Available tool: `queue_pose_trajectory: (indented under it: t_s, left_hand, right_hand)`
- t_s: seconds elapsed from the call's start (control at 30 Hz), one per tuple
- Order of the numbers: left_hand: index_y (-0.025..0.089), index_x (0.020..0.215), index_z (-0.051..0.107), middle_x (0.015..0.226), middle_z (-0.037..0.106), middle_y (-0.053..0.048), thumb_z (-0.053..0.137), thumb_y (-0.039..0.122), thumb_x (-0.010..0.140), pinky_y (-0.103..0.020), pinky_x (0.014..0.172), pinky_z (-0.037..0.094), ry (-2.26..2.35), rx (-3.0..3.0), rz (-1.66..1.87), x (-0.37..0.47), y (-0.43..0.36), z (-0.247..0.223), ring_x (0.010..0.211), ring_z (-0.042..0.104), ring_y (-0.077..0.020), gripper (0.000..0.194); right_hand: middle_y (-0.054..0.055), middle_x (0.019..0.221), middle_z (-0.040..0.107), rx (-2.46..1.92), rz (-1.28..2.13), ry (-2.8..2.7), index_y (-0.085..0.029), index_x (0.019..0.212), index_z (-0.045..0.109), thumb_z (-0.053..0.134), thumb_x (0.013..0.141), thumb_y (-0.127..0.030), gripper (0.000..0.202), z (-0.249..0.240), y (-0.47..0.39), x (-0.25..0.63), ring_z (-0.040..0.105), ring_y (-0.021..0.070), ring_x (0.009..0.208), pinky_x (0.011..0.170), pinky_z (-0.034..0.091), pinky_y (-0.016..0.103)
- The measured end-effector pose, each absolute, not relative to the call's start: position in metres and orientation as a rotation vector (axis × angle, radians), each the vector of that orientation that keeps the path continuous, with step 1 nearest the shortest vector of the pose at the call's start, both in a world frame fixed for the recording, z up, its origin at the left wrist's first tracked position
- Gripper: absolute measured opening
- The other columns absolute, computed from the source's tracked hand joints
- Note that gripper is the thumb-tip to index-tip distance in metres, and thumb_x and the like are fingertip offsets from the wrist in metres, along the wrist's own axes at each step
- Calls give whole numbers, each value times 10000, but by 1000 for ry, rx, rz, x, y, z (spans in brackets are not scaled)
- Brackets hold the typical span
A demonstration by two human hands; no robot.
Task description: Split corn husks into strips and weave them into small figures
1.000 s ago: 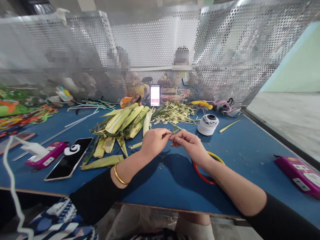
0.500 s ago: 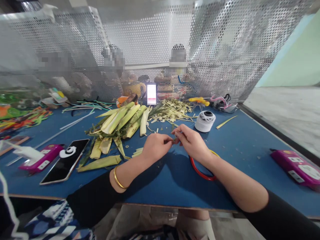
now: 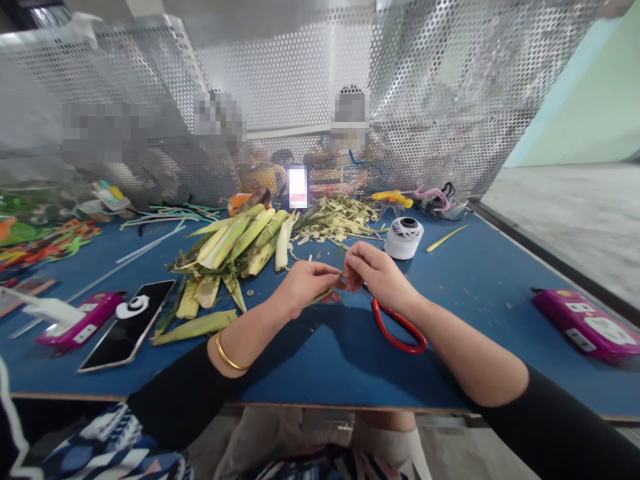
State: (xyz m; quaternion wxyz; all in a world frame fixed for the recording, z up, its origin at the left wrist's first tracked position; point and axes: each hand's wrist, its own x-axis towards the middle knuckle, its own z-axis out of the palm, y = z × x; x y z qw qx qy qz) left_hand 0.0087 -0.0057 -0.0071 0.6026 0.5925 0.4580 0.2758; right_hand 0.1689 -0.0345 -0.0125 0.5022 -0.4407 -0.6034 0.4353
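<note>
Both hands, the left hand (image 3: 304, 285) and the right hand (image 3: 377, 275), had risen slightly since a moment before and pinched one thin leaf strip (image 3: 331, 288) between them above the blue table's (image 3: 500, 293) middle, over the red scissors (image 3: 397, 327).

**Blue desk, well littered**

On the blue desk (image 3: 310, 360) we see green stalks (image 3: 235, 243), leaf trimmings (image 3: 340, 219), a white spool (image 3: 404, 237), a red ring (image 3: 397, 330), a phone (image 3: 127, 323) and two magenta cases (image 3: 583, 323).

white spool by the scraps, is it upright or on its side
Upright: the white spool stands on the blue table, its round open top facing up.
</note>
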Motion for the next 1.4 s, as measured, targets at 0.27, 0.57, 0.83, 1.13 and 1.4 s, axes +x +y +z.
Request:
queue_pose_trajectory:
  t_s: [0.27, 0.57, 0.83, 1.13, 1.4]
  left_hand:
    - [118, 997, 657, 747, 737, -48, 642, 121, 797, -206, 514, 486, 1095, 1312, 631, 11, -5, -4, 533, 645, -103, 200]
    - [118, 1171, 601, 813, 748, -79, 668, 189, 811, -217, 534, 487, 1090, 1354, 626, 9, -5, -4, 579, 667, -131, 373]
    - [133, 1238, 568, 984, 726, -113, 591, 311, 867, -251, 562, 505, 1107, 1518, 622, 5, -1, -6, 646, 686, -158, 412]
    - [207, 847, 749, 797, 744, -24, 535, 246, 836, -277, 709, 481, 1265, 2259, 606, -4, 2, -2, 763, 678, -196, 217]
    - [200, 970, 729, 889, 755, -55, 671, 306, 780, -283, 711, 479, 1326, 2368, 669, 3, -7, -7, 800, 684, -217, 226]
  right_hand:
    - [-2, 677, 627, -1328, 538, -1929, -212, 965, 623, 487, 874, -175, 168, -17, -33, 175, 559, 150, 601, 608, 382, 280]
    - [77, 886, 693, -1492, 274, -2251, -163, 923, 635, 451, 912, -113, 192, -14, -33, 177, 613, 172, 807, 682, 372, 253]
    - [98, 967, 691, -1570, 181, -2256, -155, 1004, 630, 429, 934, -126, 215, -14, -31, 180, 620, 187, 866, 707, 382, 261]
    - [82, 919, 685, -1642, 134, -2279, -170, 991, 626, 428, 942, -143, 206, -7, -29, 185, 608, 188, 862, 698, 358, 254]
    - [93, 937, 692, -1625, 134, -2290, -162, 976, 634, 439, 926, -133, 203, -8, -29, 184, 621, 192, 847, 693, 371, 260]
